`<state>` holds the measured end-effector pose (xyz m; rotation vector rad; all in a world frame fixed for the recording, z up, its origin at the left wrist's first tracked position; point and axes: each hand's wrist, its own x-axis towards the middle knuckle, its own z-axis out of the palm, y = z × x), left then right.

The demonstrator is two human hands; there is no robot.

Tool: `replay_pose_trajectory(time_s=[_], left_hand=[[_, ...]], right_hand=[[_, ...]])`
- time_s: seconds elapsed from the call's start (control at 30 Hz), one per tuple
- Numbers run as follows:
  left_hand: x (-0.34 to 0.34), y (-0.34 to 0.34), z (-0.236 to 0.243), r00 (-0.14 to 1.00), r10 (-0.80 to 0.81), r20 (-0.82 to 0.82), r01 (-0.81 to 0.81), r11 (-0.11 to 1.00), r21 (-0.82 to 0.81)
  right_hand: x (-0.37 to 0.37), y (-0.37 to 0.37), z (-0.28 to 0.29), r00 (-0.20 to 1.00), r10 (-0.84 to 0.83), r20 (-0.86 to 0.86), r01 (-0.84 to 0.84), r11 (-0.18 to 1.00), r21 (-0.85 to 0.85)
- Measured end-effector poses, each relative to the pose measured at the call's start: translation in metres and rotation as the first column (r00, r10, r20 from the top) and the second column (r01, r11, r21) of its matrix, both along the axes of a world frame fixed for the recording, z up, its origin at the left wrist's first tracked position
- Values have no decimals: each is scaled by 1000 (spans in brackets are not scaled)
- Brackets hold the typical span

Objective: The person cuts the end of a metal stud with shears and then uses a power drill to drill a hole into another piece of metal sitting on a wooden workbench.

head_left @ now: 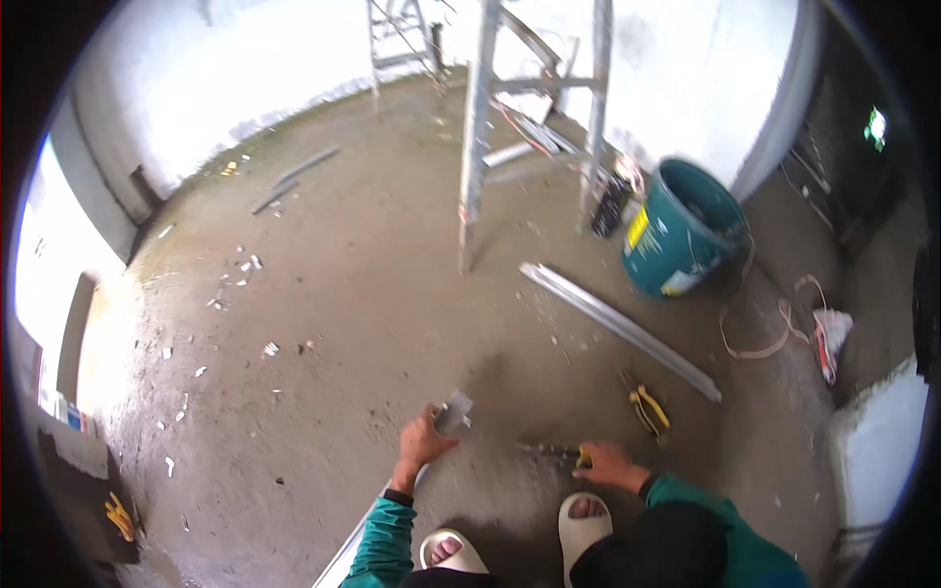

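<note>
My left hand (421,446) is closed around a grey metal channel (454,412) near its end, which sticks up past my fingers. A long pale strip, seemingly the same channel, runs back beside my forearm to the lower edge. To the right, my right hand (610,465) grips snips (554,452) with dark blades and a yellow handle. The blades point left toward the channel end, apart from it. Yellow-handled pliers (648,410) lie on the floor just beyond my right hand.
A metal channel length (622,331) lies beyond the pliers. A stepladder (473,167) stands ahead, with a green bucket (678,233) to its right. Pinkish cord (760,351) trails near the bucket. Metal scraps (271,349) litter the left floor. My sandalled feet (585,524) are close below.
</note>
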<state>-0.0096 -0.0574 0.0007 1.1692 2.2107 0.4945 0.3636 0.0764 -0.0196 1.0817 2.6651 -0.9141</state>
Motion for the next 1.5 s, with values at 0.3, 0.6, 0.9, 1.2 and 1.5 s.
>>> replay_pose_trajectory(time_s=[0.3,0.6,0.9,1.2,1.5], left_hand=[[69,-9,18,983,115,-144,-96,986,136],[90,-23,67,981,-21,-193,62,976,208],[87,9,129,913,-178,-366,299,904,306],[97,33,121,888,-155,-433,320,884,340],[109,59,120,869,-66,-490,287,875,390]], right_hand=[[96,138,16,930,-354,98,223,758,613],[142,153,-22,894,-411,178,313,858,407],[100,154,8,848,-489,205,403,845,351],[66,43,55,720,-612,-327,403,753,-520],[-1,-23,107,822,-374,-431,143,867,-478]])
